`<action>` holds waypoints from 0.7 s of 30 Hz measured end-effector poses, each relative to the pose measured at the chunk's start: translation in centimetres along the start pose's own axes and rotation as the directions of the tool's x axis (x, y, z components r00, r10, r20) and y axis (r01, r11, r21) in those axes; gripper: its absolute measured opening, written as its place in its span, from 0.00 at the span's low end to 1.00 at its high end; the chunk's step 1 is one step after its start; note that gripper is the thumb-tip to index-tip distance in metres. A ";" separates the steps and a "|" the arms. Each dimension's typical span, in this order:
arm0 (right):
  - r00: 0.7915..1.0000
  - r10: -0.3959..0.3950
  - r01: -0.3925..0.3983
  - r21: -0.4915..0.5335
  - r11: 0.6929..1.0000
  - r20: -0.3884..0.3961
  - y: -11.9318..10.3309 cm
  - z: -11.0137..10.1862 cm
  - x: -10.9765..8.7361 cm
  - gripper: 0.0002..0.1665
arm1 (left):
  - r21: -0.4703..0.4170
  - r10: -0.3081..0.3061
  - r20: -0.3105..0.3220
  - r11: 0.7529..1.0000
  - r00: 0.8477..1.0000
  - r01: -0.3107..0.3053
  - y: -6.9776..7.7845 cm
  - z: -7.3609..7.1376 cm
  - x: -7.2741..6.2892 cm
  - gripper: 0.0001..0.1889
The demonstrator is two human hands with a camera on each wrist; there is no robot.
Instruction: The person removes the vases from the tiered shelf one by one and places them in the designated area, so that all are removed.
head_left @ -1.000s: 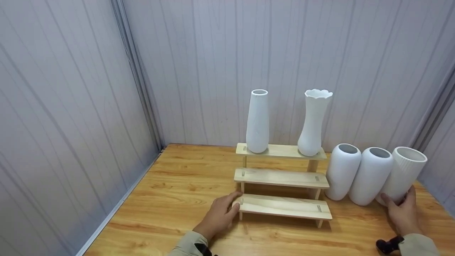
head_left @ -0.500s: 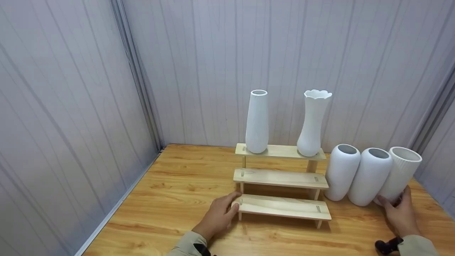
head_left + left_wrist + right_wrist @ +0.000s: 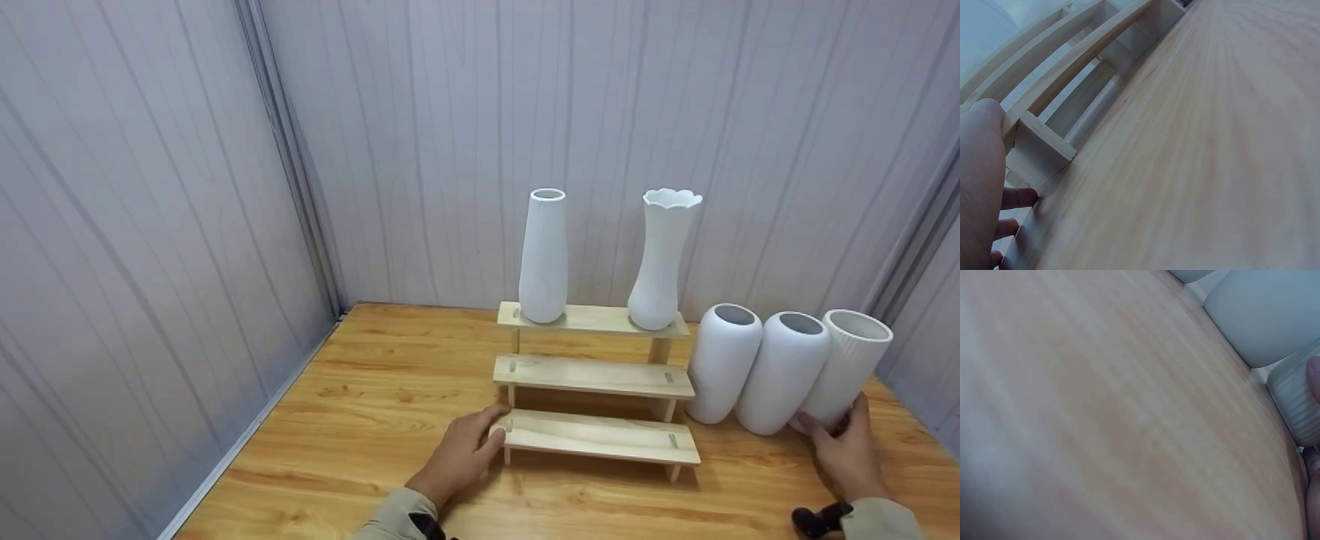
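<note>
A three-step wooden display stand (image 3: 600, 435) stands on the table, and my left hand (image 3: 461, 454) holds the left end of its lowest step between thumb and fingers. In the left wrist view, the fingertips (image 3: 1019, 198) reach down to the tabletop beside the stand's end leg. My right hand (image 3: 847, 450) grips the lower part of a white ribbed vase (image 3: 851, 367), thumb in front. That vase stands upright at the right end of a row, close beside a smooth white vase (image 3: 784, 375). Another smooth white vase (image 3: 722, 367) stands left of it, near the stand.
On the top step stand a tall tapered white vase (image 3: 544, 262) at the left and a scallop-rimmed white vase (image 3: 660, 262) at the right. The wood-grain table (image 3: 375, 390) meets pale panel walls (image 3: 450, 150) at the back and sides.
The ribbed vase has slid slightly left toward the smooth vase beside it, with my right hand moving along. My left hand stays at the stand's end.
</note>
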State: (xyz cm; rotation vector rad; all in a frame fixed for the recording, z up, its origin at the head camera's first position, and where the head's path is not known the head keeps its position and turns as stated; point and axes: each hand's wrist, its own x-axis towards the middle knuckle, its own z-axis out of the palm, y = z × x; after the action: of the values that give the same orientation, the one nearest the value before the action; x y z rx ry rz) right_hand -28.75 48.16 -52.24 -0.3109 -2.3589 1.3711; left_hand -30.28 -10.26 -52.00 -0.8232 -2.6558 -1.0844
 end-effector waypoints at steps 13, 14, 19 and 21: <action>0.989 0.148 -0.147 0.065 0.987 -0.011 -0.5 -0.4 0.0 0.59 | 0.018 0.001 -0.001 1.000 1.000 -0.001 0.0 0.1 0.1 0.23; 0.985 0.173 -0.171 0.075 0.982 -0.015 -0.6 -0.4 0.0 0.60 | 0.021 0.004 -0.003 1.000 1.000 -0.004 0.0 0.1 0.1 0.23; 0.956 0.284 -0.275 0.110 0.955 -0.076 -1.0 -0.2 0.1 0.61 | 0.021 0.018 -0.010 1.000 1.000 -0.018 -0.1 0.1 0.1 0.22; 0.946 0.309 -0.298 0.111 0.948 -0.101 -1.2 -0.1 0.1 0.59 | 0.019 0.019 -0.013 1.000 1.000 -0.019 -0.1 0.1 0.1 0.22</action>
State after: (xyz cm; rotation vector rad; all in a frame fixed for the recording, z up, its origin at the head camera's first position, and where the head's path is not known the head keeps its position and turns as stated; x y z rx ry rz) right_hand -28.75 47.68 -51.19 -0.7342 -2.2072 1.5482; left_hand -30.43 -10.18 -52.09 -0.8334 -2.6377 -1.0555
